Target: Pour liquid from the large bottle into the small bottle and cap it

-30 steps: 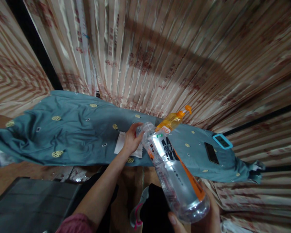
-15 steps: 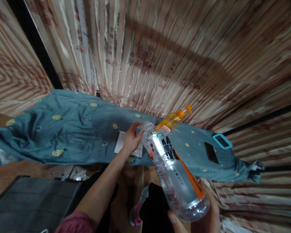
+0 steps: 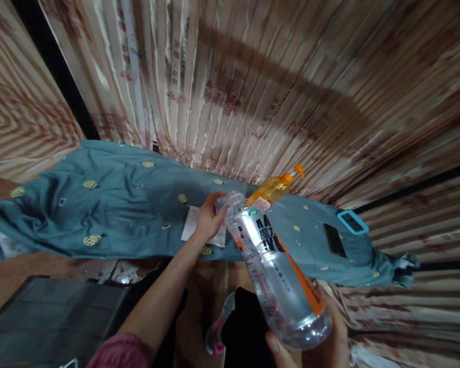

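Observation:
A clear plastic bottle with a silver and orange label is held at a slant, its neck up and to the left. My left hand has its fingers closed at the neck; whether something small and clear is also between them is hard to make out. Around the base curls my right hand, partly hidden behind the bottle. Just beyond the bottle's neck is an orange pump bottle, its lower part covered. Under my left hand lies a white paper sheet on a teal patterned cloth.
A dark phone and a light-blue framed device lie on the cloth at the right. Pleated curtains hang close behind and beside the cloth. A dark grey box-like surface is at lower left, and a shoe shows below.

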